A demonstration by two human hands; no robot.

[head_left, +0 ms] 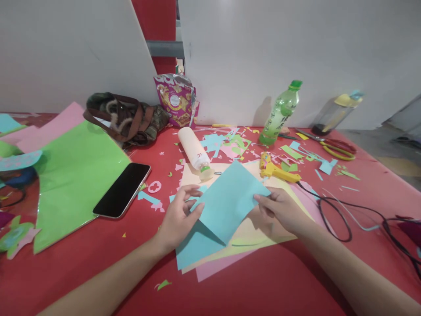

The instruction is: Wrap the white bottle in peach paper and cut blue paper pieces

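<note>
Between my two hands a blue sheet of paper (232, 202) is held tilted above a small stack of coloured sheets. My left hand (180, 215) pinches its left edge between thumb and fingers. At the right corner, my right hand (279, 206) grips it with thumb and forefinger. Under it lie another blue sheet (197, 248), a cream sheet (272, 230) and a pink sheet (217, 265). A yellow glue gun (278, 171) rests just beyond my right hand. Past the paper, a pale bottle with a green neck (195, 151) lies on its side.
On the left are a green sheet (72, 175) and a phone (122, 191). A bag (131, 120), a snack packet (177, 101), a green drink bottle (279, 114) and a clear bottle (335, 114) line the back. Scissors (337, 148), paper scraps and a black cable (348, 202) lie right.
</note>
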